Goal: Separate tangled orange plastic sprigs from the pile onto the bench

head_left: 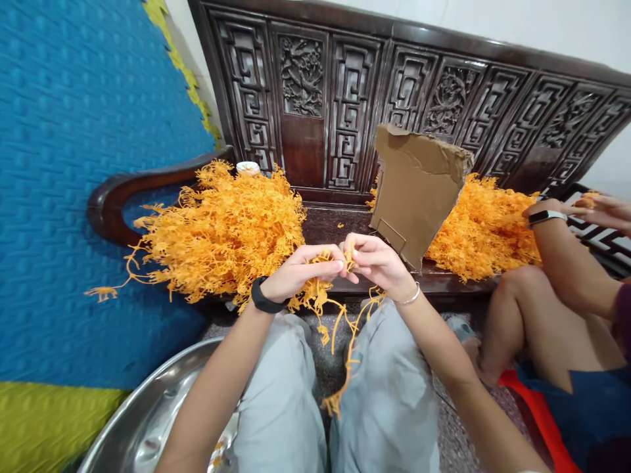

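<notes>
My left hand and my right hand meet above my knees, fingers pinched together on an orange plastic sprue. Branches of the orange plastic sprue hang down between my legs, with small moulded shapes on thin runners. The exact part between the fingertips is too small to make out. Just left of my hands, a large heap of the same orange sprues lies on a dark wooden bench. One strand sticks out past the heap's left side.
A cardboard sheet stands upright on the bench, before a second orange heap. A white cup sits behind the left heap. Beside my left leg is a metal basin. Another person's arm and knee are at the right.
</notes>
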Available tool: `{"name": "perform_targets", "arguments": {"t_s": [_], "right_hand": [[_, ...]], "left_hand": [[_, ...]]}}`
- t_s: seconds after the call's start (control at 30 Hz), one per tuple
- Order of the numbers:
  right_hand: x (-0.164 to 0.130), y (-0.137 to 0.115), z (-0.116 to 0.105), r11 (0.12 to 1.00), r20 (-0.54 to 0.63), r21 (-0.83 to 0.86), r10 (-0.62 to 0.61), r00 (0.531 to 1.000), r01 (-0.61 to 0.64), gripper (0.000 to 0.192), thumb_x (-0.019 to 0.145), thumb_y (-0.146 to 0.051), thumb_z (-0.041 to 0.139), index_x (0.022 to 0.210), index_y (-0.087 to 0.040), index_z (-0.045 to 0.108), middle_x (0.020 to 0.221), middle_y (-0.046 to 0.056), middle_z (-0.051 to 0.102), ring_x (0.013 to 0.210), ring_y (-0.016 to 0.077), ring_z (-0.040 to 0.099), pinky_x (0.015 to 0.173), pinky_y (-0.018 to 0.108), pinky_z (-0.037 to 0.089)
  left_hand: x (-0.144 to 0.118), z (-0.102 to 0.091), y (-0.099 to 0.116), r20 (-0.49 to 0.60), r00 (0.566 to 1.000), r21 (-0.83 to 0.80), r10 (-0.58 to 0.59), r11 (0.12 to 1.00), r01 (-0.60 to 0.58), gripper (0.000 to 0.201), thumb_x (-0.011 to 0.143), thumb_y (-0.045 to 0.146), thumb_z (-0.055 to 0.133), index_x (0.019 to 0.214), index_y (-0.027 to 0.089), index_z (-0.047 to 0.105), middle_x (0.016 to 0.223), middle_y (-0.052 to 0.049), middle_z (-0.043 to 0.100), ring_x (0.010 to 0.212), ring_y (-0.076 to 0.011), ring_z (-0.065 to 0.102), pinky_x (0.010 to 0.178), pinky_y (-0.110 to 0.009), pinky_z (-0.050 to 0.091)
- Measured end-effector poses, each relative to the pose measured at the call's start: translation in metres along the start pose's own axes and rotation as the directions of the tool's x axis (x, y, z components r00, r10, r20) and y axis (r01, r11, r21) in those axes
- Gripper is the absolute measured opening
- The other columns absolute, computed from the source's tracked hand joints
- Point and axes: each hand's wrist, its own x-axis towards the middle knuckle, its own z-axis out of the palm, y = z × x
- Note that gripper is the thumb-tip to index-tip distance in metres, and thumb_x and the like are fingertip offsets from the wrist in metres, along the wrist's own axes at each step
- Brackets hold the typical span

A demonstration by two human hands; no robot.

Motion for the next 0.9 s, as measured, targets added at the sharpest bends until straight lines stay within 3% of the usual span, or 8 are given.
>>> {"name": "perform_targets", "arguments": {"t_s": [0.2,0.37,0.5,0.7,0.8,0.9], "right_hand": [[0.003,0.008,0.006,0.999,-0.041,0.053,-0.003,0.999,0.005,0.014,0.071,-0.023,0.068,0.071,-0.013,0.059,0.054,-0.003,0.055,0.04,0.0013,0.031,0.05,0.02,0.044],[0.007,0.015,0.012,0.995,-0.123,0.098,-0.016,0.992,0.028,0.018,0.068,-0.025,0.071,0.068,-0.014,0.057,0.05,-0.005,0.047,0.045,0.003,0.039,0.05,0.017,0.04],[0.01,0.019,0.018,0.988,-0.194,0.149,0.003,0.981,0.026,0.019,0.066,-0.025,0.071,0.066,-0.013,0.055,0.054,-0.004,0.047,0.042,0.0011,0.03,0.05,0.016,0.039],[0.011,0.022,0.022,0.977,-0.201,0.212,0.051,0.978,-0.007,0.018,0.065,-0.023,0.068,0.064,-0.016,0.051,0.056,-0.004,0.043,0.044,0.0033,0.021,0.046,0.017,0.038],[0.01,0.011,0.019,0.957,-0.254,0.267,-0.047,0.966,0.116,0.023,0.06,-0.017,0.068,0.063,-0.018,0.045,0.059,-0.004,0.033,0.046,0.0052,0.02,0.046,0.018,0.038],[0.008,-0.004,0.01,0.947,-0.396,0.157,-0.198,0.896,0.279,0.022,0.067,-0.022,0.064,0.064,-0.02,0.042,0.063,-0.003,0.03,0.048,0.0074,0.021,0.05,0.02,0.04]], "left_hand": [[-0.002,-0.007,-0.003,0.002,1.0,-0.127,0.014,0.992,-0.013,0.02,0.073,0.03,0.063,0.066,0.011,0.061,0.051,0.003,0.047,0.044,-0.0048,0.035,0.045,-0.021,0.026],[-0.004,-0.014,-0.008,-0.012,0.999,-0.163,0.047,0.985,-0.048,0.017,0.075,0.027,0.063,0.067,0.011,0.062,0.049,0.003,0.044,0.044,-0.0048,0.036,0.046,-0.021,0.027],[-0.002,-0.016,-0.009,-0.034,0.998,-0.192,0.048,0.98,-0.054,0.017,0.073,0.027,0.064,0.066,0.011,0.062,0.046,0.004,0.041,0.042,-0.0046,0.035,0.044,-0.02,0.026],[-0.002,-0.016,-0.008,-0.063,0.998,-0.236,0.01,0.971,-0.025,0.023,0.065,0.034,0.069,0.06,0.013,0.06,0.041,0.005,0.037,0.037,-0.0049,0.032,0.039,-0.021,0.026],[-0.008,-0.015,-0.006,-0.074,0.996,-0.324,0.05,0.943,-0.071,0.034,0.057,0.041,0.072,0.047,0.016,0.052,0.037,0.005,0.03,0.032,-0.0052,0.028,0.034,-0.022,0.023],[-0.013,-0.013,-0.005,-0.024,0.994,-0.37,0.103,0.923,-0.105,0.038,0.058,0.042,0.071,0.043,0.017,0.047,0.035,0.005,0.028,0.029,-0.0055,0.026,0.032,-0.022,0.022]]}}
